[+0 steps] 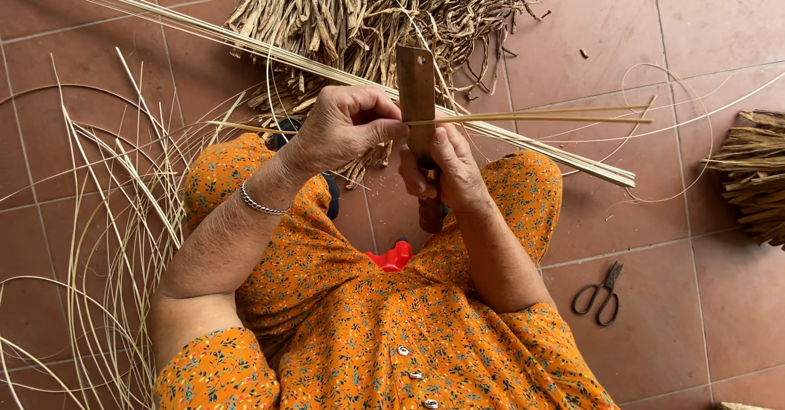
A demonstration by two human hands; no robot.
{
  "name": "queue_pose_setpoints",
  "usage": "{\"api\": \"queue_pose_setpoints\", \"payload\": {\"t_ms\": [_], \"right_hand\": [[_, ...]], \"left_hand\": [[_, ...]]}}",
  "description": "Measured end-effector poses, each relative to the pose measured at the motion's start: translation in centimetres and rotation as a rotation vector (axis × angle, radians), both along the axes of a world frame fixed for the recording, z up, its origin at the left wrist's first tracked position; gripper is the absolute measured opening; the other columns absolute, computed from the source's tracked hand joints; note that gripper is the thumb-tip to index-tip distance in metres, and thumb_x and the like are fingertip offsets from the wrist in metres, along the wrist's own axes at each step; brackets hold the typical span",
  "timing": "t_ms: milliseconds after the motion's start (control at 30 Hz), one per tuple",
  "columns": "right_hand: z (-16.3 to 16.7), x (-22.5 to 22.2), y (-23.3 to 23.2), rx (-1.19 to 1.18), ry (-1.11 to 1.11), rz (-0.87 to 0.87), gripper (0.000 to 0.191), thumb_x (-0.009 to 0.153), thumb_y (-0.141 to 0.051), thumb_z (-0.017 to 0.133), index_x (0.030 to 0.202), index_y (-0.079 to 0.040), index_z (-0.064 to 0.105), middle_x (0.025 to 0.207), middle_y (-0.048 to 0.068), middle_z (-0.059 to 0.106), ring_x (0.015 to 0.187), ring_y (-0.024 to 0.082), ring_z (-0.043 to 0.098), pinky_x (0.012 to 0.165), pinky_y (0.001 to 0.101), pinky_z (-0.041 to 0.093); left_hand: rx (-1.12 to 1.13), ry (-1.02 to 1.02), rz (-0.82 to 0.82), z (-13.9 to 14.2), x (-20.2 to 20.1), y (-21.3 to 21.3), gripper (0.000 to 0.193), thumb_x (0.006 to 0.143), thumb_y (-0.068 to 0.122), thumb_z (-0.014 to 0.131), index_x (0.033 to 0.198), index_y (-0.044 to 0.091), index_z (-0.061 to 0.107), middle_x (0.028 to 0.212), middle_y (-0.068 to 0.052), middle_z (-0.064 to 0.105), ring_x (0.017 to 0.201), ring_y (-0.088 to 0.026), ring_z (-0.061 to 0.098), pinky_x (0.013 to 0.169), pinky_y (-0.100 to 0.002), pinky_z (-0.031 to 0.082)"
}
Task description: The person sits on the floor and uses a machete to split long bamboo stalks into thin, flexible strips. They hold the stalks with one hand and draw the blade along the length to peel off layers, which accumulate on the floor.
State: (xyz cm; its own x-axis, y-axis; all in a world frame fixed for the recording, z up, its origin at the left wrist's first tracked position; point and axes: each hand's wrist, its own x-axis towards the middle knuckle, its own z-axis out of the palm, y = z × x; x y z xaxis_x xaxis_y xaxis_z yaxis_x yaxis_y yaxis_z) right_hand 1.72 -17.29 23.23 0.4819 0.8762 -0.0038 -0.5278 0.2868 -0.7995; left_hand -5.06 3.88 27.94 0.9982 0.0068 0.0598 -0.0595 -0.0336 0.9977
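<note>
A floor of reddish-brown tiles [695, 17] fills the head view, strewn with plant fibre: a heap of dried, twisted brown stalks [384, 9] lies at the top, a long bundle of pale thin splints [245, 42] runs slantwise from the upper left down to the right, loose curling strands [106, 214] spread over the left side, and another stack of dry brown strips [756, 173] shows at the right edge. A pair of dark scissors [599, 294] lies on the tiles at the lower right, well apart from the hands. The person sits in an orange flowered dress [368, 328], with a silver bracelet [257, 204] on the left wrist. The left hand [347, 125] pinches a thin pale strip [531, 117] between thumb and fingertips, just beside an upright broad knife blade [416, 91]. The right hand [450, 169] is closed round the knife's handle below the blade. The strip reaches out horizontally to the right of the blade, over the slanting bundle.
</note>
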Motion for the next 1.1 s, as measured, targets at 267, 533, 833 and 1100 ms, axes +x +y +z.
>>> {"api": "queue_pose_setpoints", "payload": {"t_ms": [267,533,833,1100], "right_hand": [[0.4,1.4,-1.3,0.101,0.168,-0.057,0.065,0.110,-0.057,0.046,0.160,-0.014,0.040,0.059,0.004,0.043,0.042,0.011,0.034,0.043,0.0300,0.032],[0.1,0.9,-0.4,0.016,0.019,0.009,0.068,0.110,-0.059,0.044,0.153,-0.006,0.045,0.058,0.004,0.046,0.041,0.011,0.036,0.040,0.0293,0.033],[0.5,0.3,-0.2,0.161,0.215,0.129,0.060,0.110,-0.055,0.050,0.149,-0.009,0.049,0.059,0.004,0.048,0.042,0.010,0.038,0.039,0.0274,0.034],[4.6,-3.5,-4.1,0.299,0.202,0.343,0.038,0.116,-0.046,0.052,0.121,-0.010,0.065,0.066,0.010,0.060,0.047,0.012,0.050,0.042,0.0252,0.037]], "left_hand": [[0.161,0.149,-0.003,-0.2,0.0,2.2,0.013,0.099,0.015,0.073,0.105,0.004,0.077,0.081,0.003,0.068,0.069,0.000,0.056,0.057,-0.018,0.048],[0.185,0.109,0.010,-1.1,-0.3,1.7,0.012,0.100,0.014,0.075,0.102,0.002,0.077,0.077,0.005,0.065,0.065,0.001,0.051,0.054,-0.019,0.044],[0.190,-0.088,-0.067,-0.7,-0.8,1.6,0.008,0.099,0.009,0.076,0.101,0.002,0.076,0.084,0.000,0.067,0.070,-0.004,0.056,0.057,-0.020,0.047],[0.345,-0.427,-0.128,11.3,-4.4,-2.2,0.009,0.092,0.000,0.073,0.101,0.003,0.072,0.087,-0.005,0.068,0.074,-0.014,0.066,0.062,-0.027,0.050]]}}
